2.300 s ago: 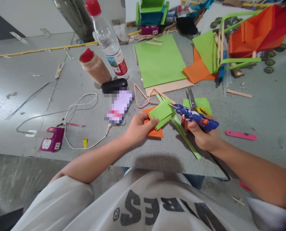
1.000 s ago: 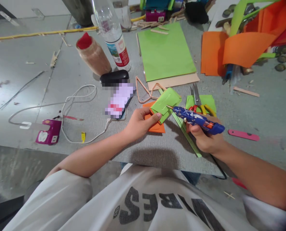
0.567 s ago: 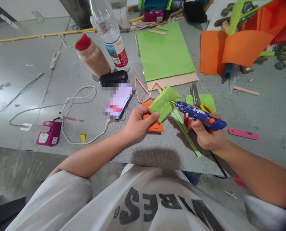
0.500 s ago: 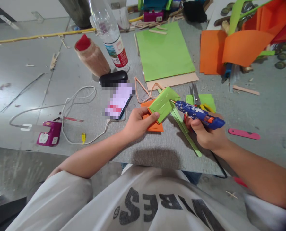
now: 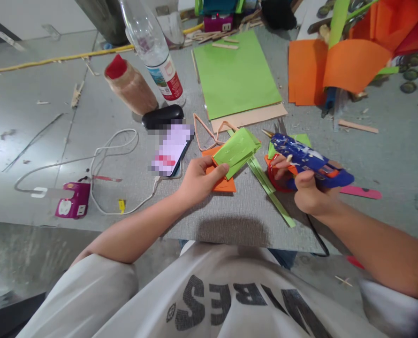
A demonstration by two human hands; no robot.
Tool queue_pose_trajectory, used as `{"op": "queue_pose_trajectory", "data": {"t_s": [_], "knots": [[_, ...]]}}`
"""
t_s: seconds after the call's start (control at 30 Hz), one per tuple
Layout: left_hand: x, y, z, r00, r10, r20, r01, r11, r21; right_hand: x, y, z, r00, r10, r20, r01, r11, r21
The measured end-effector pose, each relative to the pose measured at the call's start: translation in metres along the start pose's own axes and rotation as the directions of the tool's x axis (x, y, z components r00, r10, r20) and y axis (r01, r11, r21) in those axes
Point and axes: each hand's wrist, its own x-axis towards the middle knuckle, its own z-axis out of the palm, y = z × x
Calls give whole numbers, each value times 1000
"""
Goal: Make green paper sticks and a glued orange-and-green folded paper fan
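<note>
My left hand (image 5: 203,180) pinches the lower left edge of a folded green paper piece (image 5: 239,150), thumb on top. Lines of clear glue show on its green face. Under it lies an orange paper piece (image 5: 226,186). My right hand (image 5: 309,190) is wrapped round a blue hot glue gun (image 5: 303,157), its metal nozzle pointing left, apart from the green paper. Behind the gun, partly hidden, are scissors with red handles (image 5: 272,174). Narrow green paper strips (image 5: 274,202) lie between my hands. A bent peach-coloured strip (image 5: 203,134) sits just beyond the green paper.
Green sheets (image 5: 237,75) lie at the back middle, orange paper (image 5: 305,70) at back right. Leftward stand a plastic bottle (image 5: 163,70) and a red-topped container (image 5: 131,89), near a black case (image 5: 163,116) and a phone (image 5: 173,145). A white cable (image 5: 99,162) loops leftward. A pink-handled tool (image 5: 361,192) lies right.
My right hand has drawn the glue gun away to the right, its nozzle leaving the green paper. My left hand keeps its hold, and the paper has tilted slightly.
</note>
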Motion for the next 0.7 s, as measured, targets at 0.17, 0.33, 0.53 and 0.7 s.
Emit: {"op": "queue_pose_trajectory", "data": {"t_s": [0.17,0.33,0.53,0.7], "knots": [[0,-1,-1,1000,24,15,-24,999,-23,4,-6,6,999,-30,-25,32,997,69],[0,-1,-2,1000,-7,7,7,999,-35,10,-9,9,1000,-5,-28,7,998,69],[0,1,-3,1000,-6,7,6,999,-32,6,-2,4,999,14,34,-15,999,44],[-1,3,-2,1000,-1,8,1,1000,-24,5,-4,4,999,51,14,-51,998,31]]}}
